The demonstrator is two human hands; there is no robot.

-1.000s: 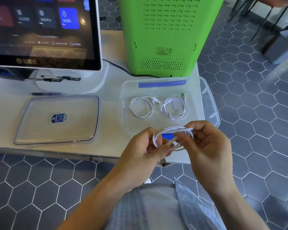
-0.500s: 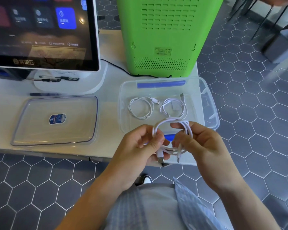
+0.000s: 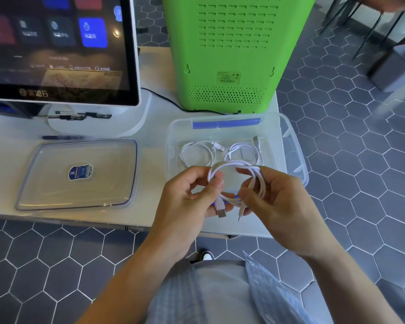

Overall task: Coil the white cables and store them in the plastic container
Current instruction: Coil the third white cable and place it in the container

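Observation:
A coiled white cable (image 3: 234, 165) is held between both hands just above the near edge of the clear plastic container (image 3: 295, 146). My left hand (image 3: 187, 197) pinches the coil's left side; its USB plug hangs below the fingers. My right hand (image 3: 278, 202) grips the right side, where a thin end dangles. Two more coiled white cables lie on the container's floor, one at the left (image 3: 198, 152) and one at the right (image 3: 244, 149).
The container's clear lid (image 3: 77, 174) lies flat on the white table (image 3: 150, 127) to the left. A touchscreen terminal (image 3: 61, 50) stands at the back left, a green machine (image 3: 232, 50) behind the container. The table's near edge meets grey hexagon floor tiles.
The coil has been turned more upright and opened into a rounder loop. Both plug ends now hang down below my fingers. My hands have shifted slightly toward the container.

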